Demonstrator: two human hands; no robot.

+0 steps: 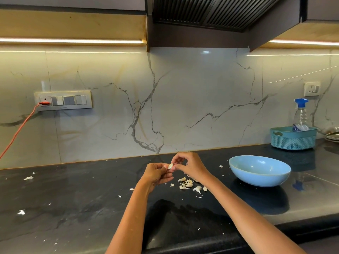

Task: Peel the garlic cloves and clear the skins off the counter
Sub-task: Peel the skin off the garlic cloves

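Left hand (pixel 158 174) and right hand (pixel 190 167) pinch small pale garlic clove (pixel 170 166) above black stone counter (pixel 73 208); papery white skins (pixel 187 185) beneath; light-blue ceramic bowl (pixel 259 170) right.

- garlic clove (pixel 170 166) sitting between left hand (pixel 157 174) and right hand (pixel 190 166), above counter (pixel 73 208)
- skins pile (pixel 189 185) lying on counter under the hands
- bowl (pixel 259 170) sitting right of pile
- basket (pixel 293 137) standing behind bowl, bottle (pixel 300 116) in it
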